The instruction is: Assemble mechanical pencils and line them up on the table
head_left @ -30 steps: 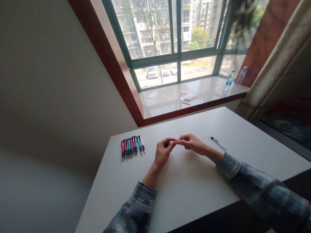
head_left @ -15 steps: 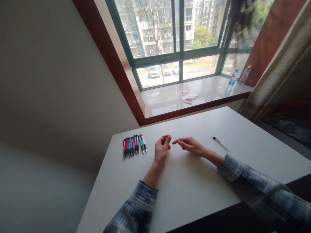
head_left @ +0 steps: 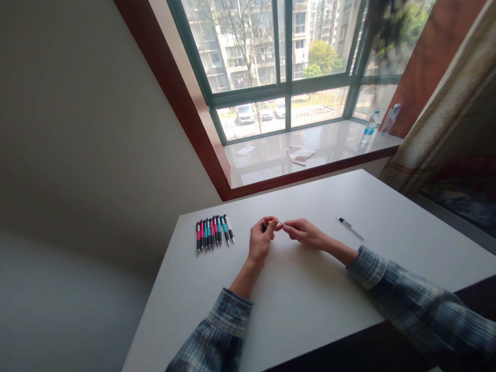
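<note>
My left hand [head_left: 260, 242] is closed, and the black end of a small pen part [head_left: 264, 226] pokes out between its fingers; the rest of that part is hidden. Between the two hands runs a thin pen refill [head_left: 281, 223], pinched in the fingertips of my right hand [head_left: 306, 234]. Its near tip meets the thumb and forefinger of my left hand, where any join is too small to make out. Both hands are just above the white table [head_left: 310, 289].
A row of several pens [head_left: 211, 233] in pink, teal and clear lies to the left. One clear pen with a black top [head_left: 351, 228] lies to the right. Beyond the table, the window sill [head_left: 263, 163] bears crumpled paper [head_left: 300, 155] and a water bottle [head_left: 371, 127] beside another.
My left hand has shifted slightly right, closing the gap to my right hand, so less of the refill shows between them. My right hand is nearly still.
</note>
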{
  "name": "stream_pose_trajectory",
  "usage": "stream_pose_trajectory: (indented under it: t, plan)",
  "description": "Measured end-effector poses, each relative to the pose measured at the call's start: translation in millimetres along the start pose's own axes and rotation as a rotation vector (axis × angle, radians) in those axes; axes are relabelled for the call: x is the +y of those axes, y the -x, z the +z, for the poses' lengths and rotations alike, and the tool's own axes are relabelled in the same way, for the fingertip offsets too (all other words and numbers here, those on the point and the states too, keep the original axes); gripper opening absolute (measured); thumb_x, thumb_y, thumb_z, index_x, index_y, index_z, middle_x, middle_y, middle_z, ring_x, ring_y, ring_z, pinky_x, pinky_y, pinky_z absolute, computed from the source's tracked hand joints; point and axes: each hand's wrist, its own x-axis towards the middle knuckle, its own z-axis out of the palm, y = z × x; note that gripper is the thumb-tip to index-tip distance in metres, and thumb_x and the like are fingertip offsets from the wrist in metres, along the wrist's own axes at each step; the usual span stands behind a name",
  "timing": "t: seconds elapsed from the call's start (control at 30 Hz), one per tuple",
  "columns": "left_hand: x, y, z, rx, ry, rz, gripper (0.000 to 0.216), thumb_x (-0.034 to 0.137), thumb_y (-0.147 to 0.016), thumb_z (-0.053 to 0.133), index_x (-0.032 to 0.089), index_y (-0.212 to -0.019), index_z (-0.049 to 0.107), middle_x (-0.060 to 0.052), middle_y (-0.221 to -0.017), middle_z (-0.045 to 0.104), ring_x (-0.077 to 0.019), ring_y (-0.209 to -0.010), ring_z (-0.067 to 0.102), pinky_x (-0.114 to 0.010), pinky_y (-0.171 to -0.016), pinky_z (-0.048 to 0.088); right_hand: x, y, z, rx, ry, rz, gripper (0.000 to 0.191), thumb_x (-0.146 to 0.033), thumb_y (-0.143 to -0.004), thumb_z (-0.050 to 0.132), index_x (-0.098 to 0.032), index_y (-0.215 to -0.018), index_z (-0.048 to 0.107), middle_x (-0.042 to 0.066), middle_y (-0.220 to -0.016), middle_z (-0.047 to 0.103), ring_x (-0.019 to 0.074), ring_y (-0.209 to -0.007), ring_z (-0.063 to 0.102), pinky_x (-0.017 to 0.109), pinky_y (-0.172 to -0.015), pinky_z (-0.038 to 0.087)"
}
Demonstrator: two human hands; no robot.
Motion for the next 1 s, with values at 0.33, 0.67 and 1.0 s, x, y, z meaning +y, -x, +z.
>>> stream_pose_trajectory:
  t: [0.33,0.67,1.0]
  plan:
    - [4,3,3,-0.086,-0.123,0.014,0.041,0.052,-0.072,0.082,0.015,-0.091,0.077,0.007,-0.056,0.040,-0.0081,-0.054,0.038,-0.023,-0.054,0.029,-6,3,2,0.010,-0.134,0.017,0.036,-0.044,-0.091,0.061,-0.018,-0.116,0.057,-0.009,-0.060,0.038,0.0098,-0.055,0.033,0.023,-0.052,0.026]
    - [6,6,2,-0.231,-0.262,0.062,0.040,0.051,-0.078,0.077,0.013,-0.088,0.079,0.001,-0.064,0.054,-0.0101,-0.060,0.037,-0.025,-0.059,0.029,-4,2,7,0.034,-0.389,0.060,0.029,-0.033,-0.085,0.063,-0.023,-0.107,0.047,-0.010,-0.062,0.044,0.0083,-0.054,0.031,0.021,-0.050,0.023]
    - [15,8,5,-0.098,-0.307,0.187,0.035,0.051,-0.083,0.072,0.016,-0.089,0.076,0.002,-0.066,0.053,-0.0116,-0.060,0.036,-0.026,-0.059,0.029,-26,9,-12,0.087,0.066,-0.045,0.040,-0.043,-0.088,0.069,-0.022,-0.120,0.060,0.004,-0.092,0.070,0.0182,-0.085,0.063,0.034,-0.080,0.050]
